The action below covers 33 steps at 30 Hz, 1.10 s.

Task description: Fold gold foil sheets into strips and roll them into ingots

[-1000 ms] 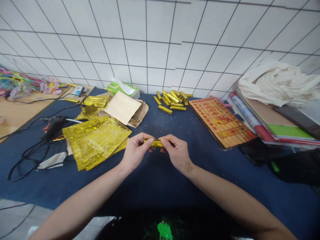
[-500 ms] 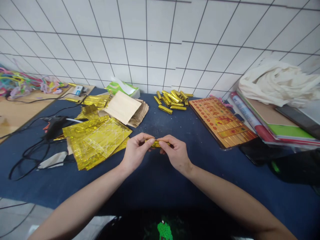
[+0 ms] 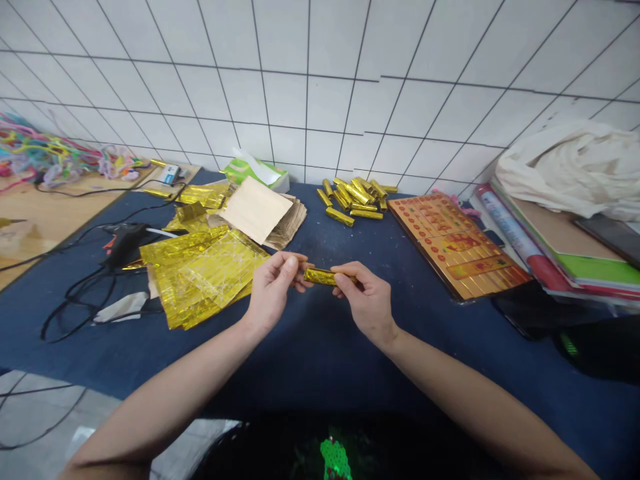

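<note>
Between my hands, above the blue cloth, is a small shiny gold paper roll (image 3: 321,276), lying nearly level. My right hand (image 3: 367,297) pinches its right end between thumb and fingers. At the other end, my left hand (image 3: 273,287) has its thumb against the index finger and its other fingertips at the roll's left tip. Left of my hands, crinkled gold foil sheets (image 3: 200,280) lie in an overlapping pile. Behind them rests a stack of brownish paper squares (image 3: 257,210). Several finished-looking gold rolls (image 3: 357,197) are heaped near the wall.
An orange-gold printed packet (image 3: 460,247) lies to the right, beside stacked folders (image 3: 575,247) under white cloth (image 3: 570,167). At left are a black glue gun (image 3: 127,243) with its cable and colourful pipe cleaners (image 3: 60,153). A green tissue pack (image 3: 255,170) stands by the wall.
My left thumb has lifted off the gold paper roll, so more of the roll shows. My right hand still grips its right end. The view has shifted slightly left.
</note>
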{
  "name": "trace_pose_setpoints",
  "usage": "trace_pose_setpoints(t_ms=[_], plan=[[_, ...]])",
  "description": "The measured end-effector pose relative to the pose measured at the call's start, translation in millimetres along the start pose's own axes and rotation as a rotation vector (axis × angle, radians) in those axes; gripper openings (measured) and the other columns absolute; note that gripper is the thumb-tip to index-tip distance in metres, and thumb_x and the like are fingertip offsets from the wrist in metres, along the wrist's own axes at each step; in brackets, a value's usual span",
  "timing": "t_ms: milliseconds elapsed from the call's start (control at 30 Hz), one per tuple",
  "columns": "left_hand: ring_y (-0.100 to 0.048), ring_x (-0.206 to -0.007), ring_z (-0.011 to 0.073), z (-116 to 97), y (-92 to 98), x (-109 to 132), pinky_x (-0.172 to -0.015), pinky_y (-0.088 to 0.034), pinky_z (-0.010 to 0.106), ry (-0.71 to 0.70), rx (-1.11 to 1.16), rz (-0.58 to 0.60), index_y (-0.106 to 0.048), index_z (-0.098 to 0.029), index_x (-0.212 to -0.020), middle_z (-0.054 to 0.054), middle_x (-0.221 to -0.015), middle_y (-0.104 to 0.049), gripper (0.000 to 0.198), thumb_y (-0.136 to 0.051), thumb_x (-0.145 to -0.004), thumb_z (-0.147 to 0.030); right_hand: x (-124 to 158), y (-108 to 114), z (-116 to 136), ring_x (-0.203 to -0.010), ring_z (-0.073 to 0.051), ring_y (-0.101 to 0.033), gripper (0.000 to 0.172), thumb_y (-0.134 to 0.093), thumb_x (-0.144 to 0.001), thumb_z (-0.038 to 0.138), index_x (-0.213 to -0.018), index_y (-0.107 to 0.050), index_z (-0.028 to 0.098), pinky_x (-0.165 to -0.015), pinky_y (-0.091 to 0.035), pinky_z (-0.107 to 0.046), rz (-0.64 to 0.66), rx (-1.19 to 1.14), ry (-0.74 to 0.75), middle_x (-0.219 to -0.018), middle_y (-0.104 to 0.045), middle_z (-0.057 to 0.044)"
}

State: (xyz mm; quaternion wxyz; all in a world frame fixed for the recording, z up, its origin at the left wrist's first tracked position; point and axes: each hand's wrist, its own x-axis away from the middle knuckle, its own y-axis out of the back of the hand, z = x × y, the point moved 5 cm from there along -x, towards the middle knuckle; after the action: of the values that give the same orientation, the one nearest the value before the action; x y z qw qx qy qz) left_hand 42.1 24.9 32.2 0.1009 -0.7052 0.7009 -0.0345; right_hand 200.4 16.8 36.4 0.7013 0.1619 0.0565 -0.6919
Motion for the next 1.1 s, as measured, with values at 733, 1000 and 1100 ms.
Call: trace_pose_setpoints(t_ms=[733, 1000, 1100], plan=[[-0.057, -0.045, 0.0095, -6.1, -10.1, 5.6, -0.045, -0.050, 0.021, 0.012, -0.039, 0.066, -0.065, -0.014, -0.076, -0.001, -0.055, -0.064, 0.021, -0.072, -0.065, -0.030, 4.1, 0.8, 21.0, -0.077, -0.016, -0.061, 0.017, -0.053, -0.082, 0.022, -0.092, -0.066, 0.024, -0.071, -0.052, -0.033, 0.036, 0.281, 0.396, -0.085, -0.064, -0.005], [-0.057, -0.044, 0.0095, -6.3, -12.4, 5.8, -0.043, -0.050, 0.021, 0.010, -0.055, 0.079, -0.064, -0.014, -0.072, -0.001, -0.054, -0.063, 0.019, -0.072, -0.065, -0.031, 5.2, -2.2, 22.5, -0.073, -0.015, -0.060, 0.016, -0.053, -0.082, 0.019, -0.088, -0.067, 0.025, -0.067, -0.052, -0.030, 0.057, 0.278, 0.435, -0.082, -0.064, -0.004], [-0.054, -0.042, 0.0074, -7.1, -10.9, 6.2, -0.042, -0.047, 0.018, 0.009, -0.060, 0.054, -0.063, -0.014, -0.070, -0.002, -0.050, -0.060, 0.017, -0.071, -0.066, -0.029, 5.1, -1.9, 19.3, -0.077, -0.015, -0.061, 0.019, -0.054, -0.081, 0.020, -0.097, -0.065, 0.024, -0.070, -0.052, -0.031, 0.054, 0.233, 0.376, -0.086, -0.064, -0.004]])
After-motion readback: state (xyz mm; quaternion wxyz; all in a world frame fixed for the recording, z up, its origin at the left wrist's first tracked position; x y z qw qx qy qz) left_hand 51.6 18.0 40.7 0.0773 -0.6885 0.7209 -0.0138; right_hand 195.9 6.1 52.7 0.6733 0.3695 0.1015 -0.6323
